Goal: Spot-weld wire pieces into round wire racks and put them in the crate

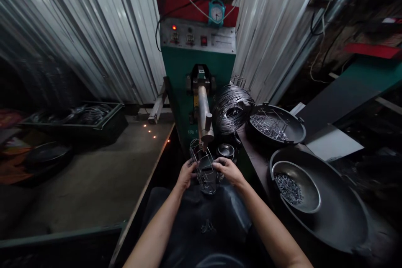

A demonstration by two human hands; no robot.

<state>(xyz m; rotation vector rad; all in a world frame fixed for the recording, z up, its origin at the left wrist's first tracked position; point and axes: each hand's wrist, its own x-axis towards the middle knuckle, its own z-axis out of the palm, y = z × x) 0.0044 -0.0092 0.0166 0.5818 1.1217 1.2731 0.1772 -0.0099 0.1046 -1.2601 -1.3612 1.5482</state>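
Observation:
A small round wire cage is held upright in front of the green machine, under its metal welding electrode. My left hand pinches the left side of the cage. On the other side, my right hand has its fingers closed at the rim; a tiny piece in those fingertips cannot be made out. The top of the cage meets the electrode's tip. Orange sparks fly at the left. Several small bent wire pieces lie on the dark apron over my lap.
The green machine bears a control panel and a blue clock. Right of it stand a wire coil, a pan of wire parts and a bowl of small metal pieces inside a large pan. A bin sits at left.

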